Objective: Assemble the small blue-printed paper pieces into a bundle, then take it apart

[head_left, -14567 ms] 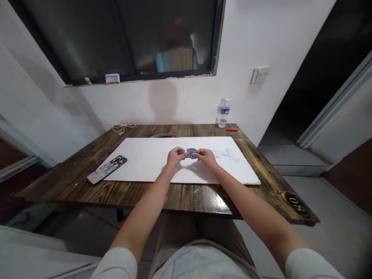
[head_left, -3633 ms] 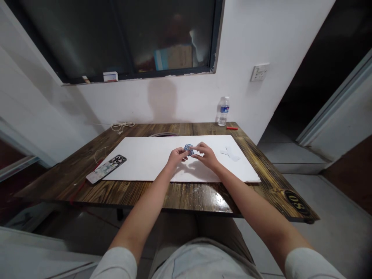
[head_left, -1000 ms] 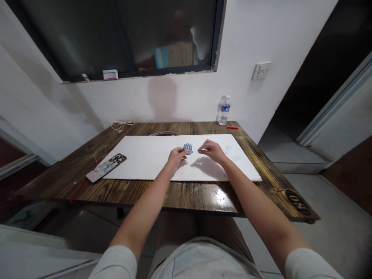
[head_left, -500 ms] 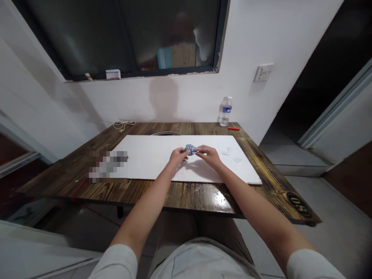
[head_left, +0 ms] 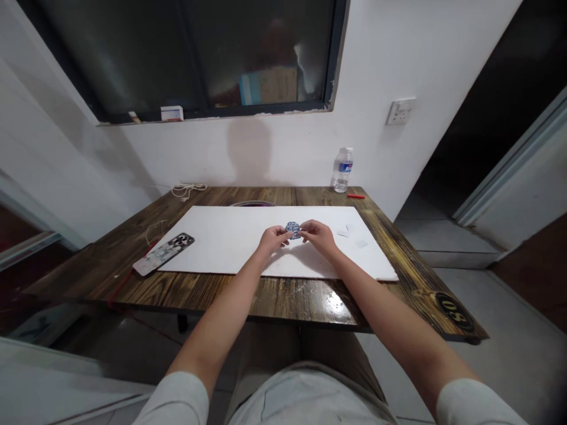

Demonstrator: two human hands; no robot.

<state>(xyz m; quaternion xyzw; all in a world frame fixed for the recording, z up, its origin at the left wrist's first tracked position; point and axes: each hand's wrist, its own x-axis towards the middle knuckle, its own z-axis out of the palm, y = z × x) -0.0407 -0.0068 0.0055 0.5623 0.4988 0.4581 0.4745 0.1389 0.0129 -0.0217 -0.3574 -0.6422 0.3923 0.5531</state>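
Note:
A small, roughly round blue-and-white patterned piece (head_left: 293, 229) is held up between my hands, just above a white board (head_left: 230, 236). What kind of thing it is cannot be made out. My left hand (head_left: 272, 238) pinches its left side between thumb and fingers. On the opposite edge, my right hand (head_left: 318, 235) grips it with thumb and fingertips. A shadow of the hands falls on the board beneath. To the right of my right hand lie several small white paper-like pieces (head_left: 343, 232).
A phone in a patterned case (head_left: 165, 254) overlaps the board's left edge. At the back of the wooden table (head_left: 301, 295) are a coiled white cable (head_left: 189, 189), a water bottle (head_left: 344, 171) and a red pen-like stick (head_left: 356, 196). A wall stands directly behind.
The blue-and-white piece has turned a little between my fingers and sits slightly further right. Both hands keep nearly the same place.

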